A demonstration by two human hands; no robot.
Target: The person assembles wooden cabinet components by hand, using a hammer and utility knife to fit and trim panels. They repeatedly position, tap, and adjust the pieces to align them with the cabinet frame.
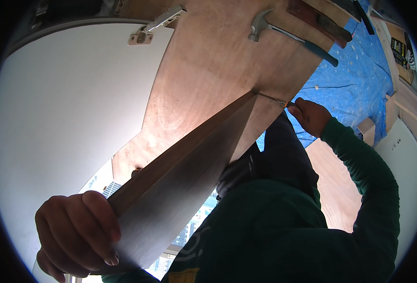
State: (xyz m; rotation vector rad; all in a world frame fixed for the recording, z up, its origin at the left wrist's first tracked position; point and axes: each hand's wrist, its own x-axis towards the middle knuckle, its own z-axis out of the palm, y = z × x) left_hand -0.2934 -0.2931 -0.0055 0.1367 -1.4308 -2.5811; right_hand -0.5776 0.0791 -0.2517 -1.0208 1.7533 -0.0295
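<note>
- Gripping the near end of a long dark board [185, 188], the left hand [76, 233] is at the lower left, its fingers bent over the end and clamped on it.
- The board slants up and rightward from that hand, with a brown edge [185, 150] along its upper side; its far corner meets a plywood sheet [203, 61].
- The right hand [310, 117] has its fingers curled tightly around the handle of a thin hand tool [276, 100], whose metal shaft points left to the board's far corner. Whether the tip touches the board, I cannot tell.
- On the plywood, beyond that corner, lies a claw hammer [291, 37] with a dark teal handle, and just beside it a reddish-brown bar [314, 20].
- A white panel [76, 104] fills the left side, with a metal hinge [142, 37] at its upper edge.
- Right of the plywood spreads a blue tarp [350, 70], near a small wooden block [367, 131].
- A green sleeve [373, 174] covers the right arm; dark trousers [279, 155] show below the tool.
</note>
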